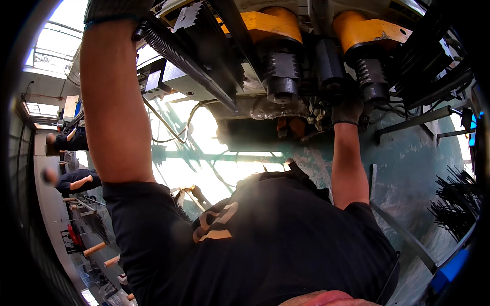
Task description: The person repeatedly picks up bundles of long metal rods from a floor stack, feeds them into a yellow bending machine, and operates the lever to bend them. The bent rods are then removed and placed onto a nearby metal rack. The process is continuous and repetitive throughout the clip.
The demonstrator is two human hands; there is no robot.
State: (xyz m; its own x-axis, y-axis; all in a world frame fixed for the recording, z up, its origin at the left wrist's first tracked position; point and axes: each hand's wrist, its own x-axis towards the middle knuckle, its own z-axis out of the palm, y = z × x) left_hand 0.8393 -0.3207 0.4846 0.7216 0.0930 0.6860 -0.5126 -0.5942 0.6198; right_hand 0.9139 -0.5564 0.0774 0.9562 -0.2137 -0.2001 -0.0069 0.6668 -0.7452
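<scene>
My left arm reaches up to the top edge, where my left hand (116, 9) in a dark glove is cut off by the frame; its fingers do not show. Beside it is a rod wrapped in a coil spring (171, 56), part of a large machine. My right hand (348, 111), also in a dark glove, is up against the machine's dark lower parts, and shadow hides its fingers. Near it are a dark metal cylinder (375, 92) and a yellow machine arm (365, 30). A second yellow arm (273, 24) sits farther left above another cylinder (282, 86).
A bundle of thin dark rods (457, 201) stands at the right, near a blue object (449, 269). A metal bar (408, 237) slants beside my right arm. Two people in dark clothes (76, 179) are at the far left. Cables (189, 122) hang under the machine.
</scene>
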